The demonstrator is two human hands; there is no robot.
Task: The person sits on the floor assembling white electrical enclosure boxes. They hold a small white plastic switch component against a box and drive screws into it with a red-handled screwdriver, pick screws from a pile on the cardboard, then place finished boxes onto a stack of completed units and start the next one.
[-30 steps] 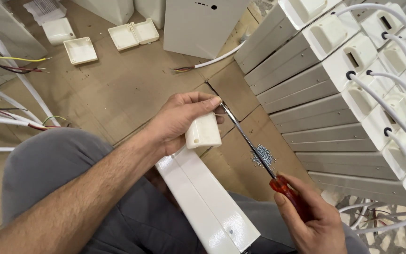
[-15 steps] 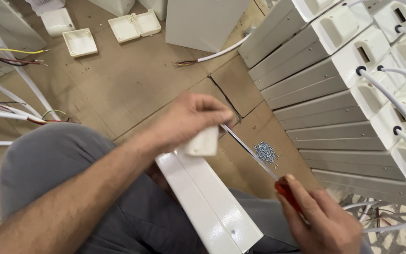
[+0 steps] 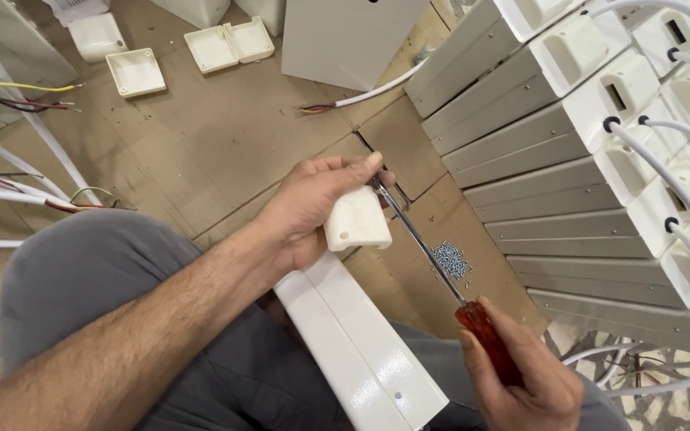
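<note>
Screwdriver point(image 3: 425, 243) tip now nearer end cap point(image 3: 357, 219)

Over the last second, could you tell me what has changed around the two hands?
The screwdriver tip has come back up to the end cap by the left hand's fingertips. Unchanged: the left hand grips the cap on the white casing, and the right hand holds the red handle.

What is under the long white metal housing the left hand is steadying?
The white housing rests across the person's grey-trousered lap, its white plastic end cap gripped by the left hand. Whatever lies directly beneath the housing is covered.
</note>
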